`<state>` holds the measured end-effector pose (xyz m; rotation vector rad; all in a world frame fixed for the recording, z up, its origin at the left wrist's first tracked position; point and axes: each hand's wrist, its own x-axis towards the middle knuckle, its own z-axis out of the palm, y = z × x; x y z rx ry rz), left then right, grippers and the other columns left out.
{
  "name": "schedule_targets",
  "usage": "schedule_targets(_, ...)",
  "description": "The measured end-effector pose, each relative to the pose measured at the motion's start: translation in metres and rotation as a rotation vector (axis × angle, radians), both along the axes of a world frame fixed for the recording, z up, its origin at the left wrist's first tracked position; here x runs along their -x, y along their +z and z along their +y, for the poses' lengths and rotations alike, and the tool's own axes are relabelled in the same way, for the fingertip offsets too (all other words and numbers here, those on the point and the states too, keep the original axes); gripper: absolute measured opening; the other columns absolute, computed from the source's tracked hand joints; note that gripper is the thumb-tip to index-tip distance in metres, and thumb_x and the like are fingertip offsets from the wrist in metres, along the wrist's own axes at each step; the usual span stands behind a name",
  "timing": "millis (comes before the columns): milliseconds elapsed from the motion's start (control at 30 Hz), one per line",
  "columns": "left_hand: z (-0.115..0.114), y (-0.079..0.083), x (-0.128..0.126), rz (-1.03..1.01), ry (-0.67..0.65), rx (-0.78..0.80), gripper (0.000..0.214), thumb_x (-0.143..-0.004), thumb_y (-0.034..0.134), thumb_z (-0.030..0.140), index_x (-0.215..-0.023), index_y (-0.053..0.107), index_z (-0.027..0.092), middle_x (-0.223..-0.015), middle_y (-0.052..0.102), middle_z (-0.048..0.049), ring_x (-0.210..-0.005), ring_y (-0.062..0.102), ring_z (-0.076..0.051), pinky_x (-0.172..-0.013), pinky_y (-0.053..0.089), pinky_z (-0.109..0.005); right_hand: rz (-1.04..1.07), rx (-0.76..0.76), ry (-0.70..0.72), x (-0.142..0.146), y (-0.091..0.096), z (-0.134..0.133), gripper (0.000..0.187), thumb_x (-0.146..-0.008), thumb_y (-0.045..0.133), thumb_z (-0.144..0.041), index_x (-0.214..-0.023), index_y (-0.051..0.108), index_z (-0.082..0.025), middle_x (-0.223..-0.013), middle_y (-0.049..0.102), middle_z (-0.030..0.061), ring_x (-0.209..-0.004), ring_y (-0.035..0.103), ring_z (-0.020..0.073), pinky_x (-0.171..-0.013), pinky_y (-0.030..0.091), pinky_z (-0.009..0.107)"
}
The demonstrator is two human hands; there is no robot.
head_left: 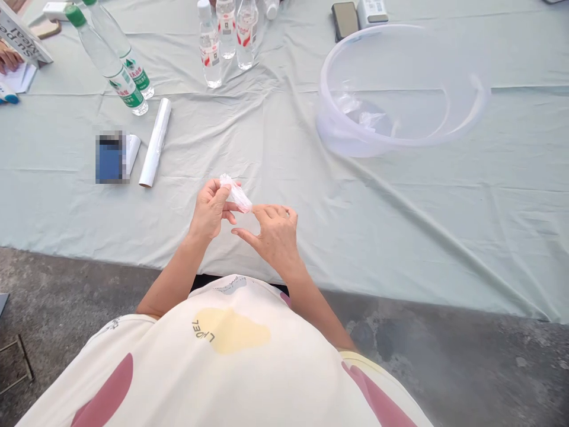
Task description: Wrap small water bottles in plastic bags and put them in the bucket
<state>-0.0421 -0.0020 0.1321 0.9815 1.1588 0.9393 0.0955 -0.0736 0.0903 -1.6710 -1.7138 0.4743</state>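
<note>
Between the thumb and fingers of my left hand (212,207) is a small bunched piece of thin clear plastic (235,194), which looks like a folded plastic bag. It slants down to the right, over the front part of the table. My right hand (276,234) is beside its lower end, palm down. The index fingertip is close to the plastic or touching it; I cannot tell which. The right thumb stretches out to the left, well apart from the fingers, with nothing between them.
A clear plastic basin (326,127) with crumpled clear plastic (371,120) inside stands at the right. To the left lie a roll of plastic film or bags (155,142) and green-capped water bottles (127,89). Several smaller bottles (210,53) and a phone (345,21) sit farther back. Someone's hand (9,57) shows far left.
</note>
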Motion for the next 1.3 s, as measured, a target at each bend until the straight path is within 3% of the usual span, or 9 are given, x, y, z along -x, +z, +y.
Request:
schedule_targets(100, 0.000, 0.001, 0.001, -0.116, -0.058, 0.075, 0.032, -0.079, 0.071, 0.046, -0.089, 0.054, 0.020, -0.110, 0.072, -0.0086, -0.068, 0.073, -0.015, -0.039, 0.048, -0.019, 0.340, 0.219, 0.001, 0.001, -0.002, 0.007, 0.028, -0.089, 0.061, -0.049, -0.088, 0.068, -0.022, -0.084, 0.072, 0.0061, -0.084, 0.063, 0.0231, -0.092, 0.041, 0.044)
schedule_targets(267, 0.011, -0.011, 0.015, -0.217, 0.081, 0.062, 0.032, -0.077, 0.074, 0.044, -0.078, 0.052, 0.021, -0.095, 0.072, -0.0053, -0.064, 0.066, -0.010, -0.044, 0.045, -0.018, 1.139, 0.652, 0.249, -0.015, -0.003, 0.007, 0.034, -0.086, 0.062, -0.046, -0.109, 0.069, -0.022, -0.078, 0.069, 0.0007, -0.067, 0.062, 0.0151, -0.072, 0.048, 0.032)
schedule_targets(400, 0.016, -0.022, 0.024, -0.212, 0.070, 0.004, 0.037, -0.083, 0.063, 0.060, -0.092, 0.059, 0.024, -0.105, 0.072, -0.0065, -0.091, 0.071, -0.017, -0.068, 0.057, -0.025, 1.429, 0.745, 0.271, -0.021, -0.013, 0.005, 0.039, -0.080, 0.063, -0.053, -0.101, 0.068, -0.022, -0.061, 0.056, -0.0042, -0.047, 0.045, 0.0103, -0.058, 0.044, 0.031)
schedule_targets(500, 0.010, -0.028, 0.025, -0.170, -0.144, 0.039, 0.042, -0.082, 0.066, 0.059, -0.107, 0.064, 0.026, -0.111, 0.072, -0.0062, -0.108, 0.069, -0.020, -0.085, 0.056, -0.030, 1.411, 0.674, 0.193, -0.016, -0.022, 0.004, 0.040, -0.079, 0.056, -0.060, -0.093, 0.064, -0.023, -0.054, 0.040, -0.0081, -0.043, 0.033, 0.0086, -0.056, 0.043, 0.031)
schedule_targets(633, -0.003, -0.034, 0.015, -0.067, -0.450, 0.056, 0.031, -0.082, 0.071, 0.049, -0.092, 0.071, 0.020, -0.099, 0.074, -0.0063, -0.102, 0.069, -0.019, -0.092, 0.053, -0.032, 1.336, 0.699, 0.161, -0.007, -0.029, 0.003, 0.042, -0.080, 0.052, -0.064, -0.089, 0.062, -0.024, -0.054, 0.036, -0.0088, -0.043, 0.028, 0.0075, -0.054, 0.044, 0.030)
schedule_targets(767, -0.005, -0.041, 0.011, -0.035, -0.307, 0.042, 0.031, -0.080, 0.072, 0.050, -0.081, 0.072, 0.019, -0.082, 0.073, -0.0046, -0.081, 0.070, -0.016, -0.080, 0.055, -0.029, 1.306, 0.715, 0.099, -0.011, -0.029, 0.004, 0.050, -0.078, 0.057, -0.067, -0.098, 0.066, -0.022, -0.073, 0.063, 0.0011, -0.059, 0.057, 0.0143, -0.067, 0.054, 0.035)
schedule_targets(933, 0.000, -0.047, 0.016, 0.172, -0.201, -0.014, 0.025, -0.080, 0.070, 0.044, -0.085, 0.075, 0.019, -0.067, 0.070, -0.0020, -0.064, 0.067, -0.015, -0.060, 0.051, -0.024, 0.906, 0.273, -0.280, -0.027, -0.024, 0.008, 0.048, -0.082, 0.062, -0.064, -0.109, 0.063, -0.024, -0.112, 0.070, 0.0074, -0.103, 0.066, 0.0202, -0.091, 0.052, 0.035)
schedule_targets(1100, -0.006, -0.047, 0.012, 0.229, -0.444, -0.111, 0.024, -0.084, 0.062, 0.039, -0.072, 0.072, 0.020, -0.062, 0.067, -0.0010, -0.059, 0.064, -0.013, -0.059, 0.051, -0.023, 0.777, 0.264, -0.094, -0.014, -0.023, 0.016, 0.038, -0.078, 0.073, -0.053, -0.098, 0.066, -0.022, -0.099, 0.071, 0.0048, -0.092, 0.066, 0.0179, -0.089, 0.052, 0.034)
schedule_targets(1300, 0.007, -0.052, 0.032, 0.264, -0.375, -0.043, 0.020, -0.081, 0.064, 0.037, -0.078, 0.075, 0.021, -0.062, 0.064, -0.0009, -0.057, 0.058, -0.012, -0.054, 0.049, -0.021, 0.992, 0.305, -0.302, -0.022, -0.034, 0.026, 0.039, -0.075, 0.070, -0.058, -0.082, 0.056, -0.023, -0.081, 0.068, 0.0005, -0.070, 0.064, 0.0137, -0.069, 0.055, 0.030)
